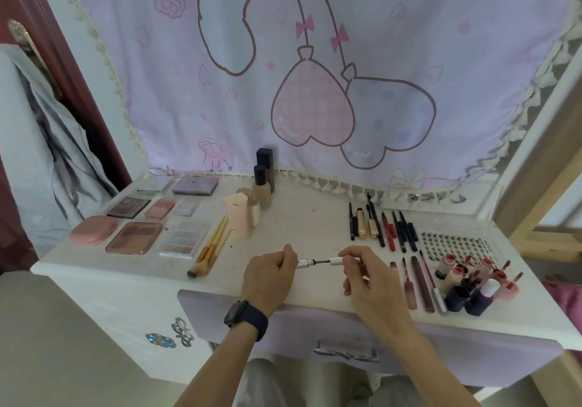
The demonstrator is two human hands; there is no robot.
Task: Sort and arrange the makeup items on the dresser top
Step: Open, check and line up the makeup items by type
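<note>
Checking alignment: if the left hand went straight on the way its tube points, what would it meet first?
Probably the silver cap pinched by the right hand; a wand spans the gap from the tube in the left hand. Depth is unclear.

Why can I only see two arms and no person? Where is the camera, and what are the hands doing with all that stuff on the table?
There is no machine here, only a person. The one picture comes from a camera worn on their head and looking down, so you see just their arms and hands. The left hand, with a black wristwatch on its wrist, pinches a thin silver tube. The right hand pinches the silver cap. A thin dark wand shows between the two pieces, so the cap is off the tube. On the white dresser top lie flat pink and brown palettes on the left, then yellow-handled brushes. Tall bottles stand at the back. On the right are a row of black and red pencils and small lip-gloss tubes.
</note>
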